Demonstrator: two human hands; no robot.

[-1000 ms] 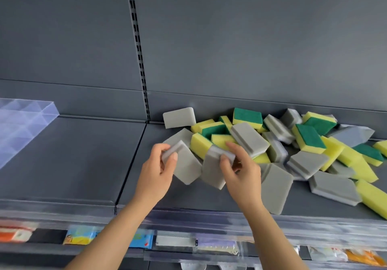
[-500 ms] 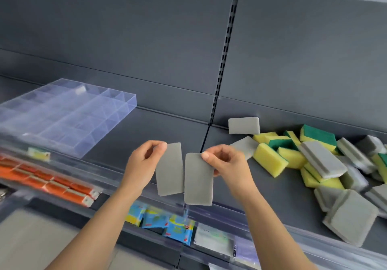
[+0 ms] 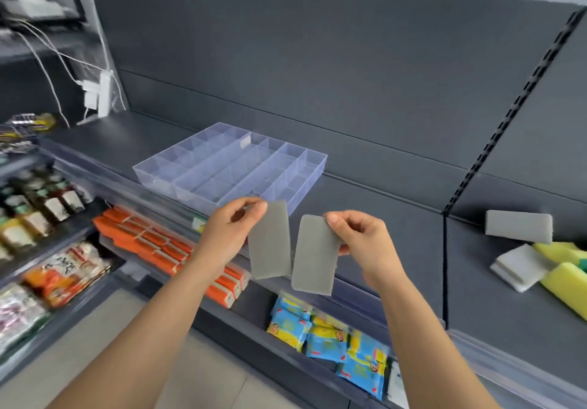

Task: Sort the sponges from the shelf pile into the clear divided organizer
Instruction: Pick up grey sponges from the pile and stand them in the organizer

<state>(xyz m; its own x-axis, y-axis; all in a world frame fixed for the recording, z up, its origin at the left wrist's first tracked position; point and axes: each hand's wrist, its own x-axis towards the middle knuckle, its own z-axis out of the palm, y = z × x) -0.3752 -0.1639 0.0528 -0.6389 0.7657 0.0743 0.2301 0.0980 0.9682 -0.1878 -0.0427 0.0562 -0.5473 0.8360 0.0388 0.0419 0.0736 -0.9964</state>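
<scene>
Starting at the left, the clear divided organizer (image 3: 165, 180) is parked on the shelf (image 3: 397, 227), with nothing seen in its compartments. Just in front of it, one grey sponge (image 3: 270, 243) is pinched at its top edge by the left hand (image 3: 227, 234) and hangs long axis down. A second grey sponge (image 3: 314, 256) is pinched the same way by the right hand (image 3: 362, 243), and their lower corners meet in view. The organizer lies ahead and left of both grips, so the left hand is probably nearer. The sponge pile (image 3: 540, 259) is way off right.
</scene>
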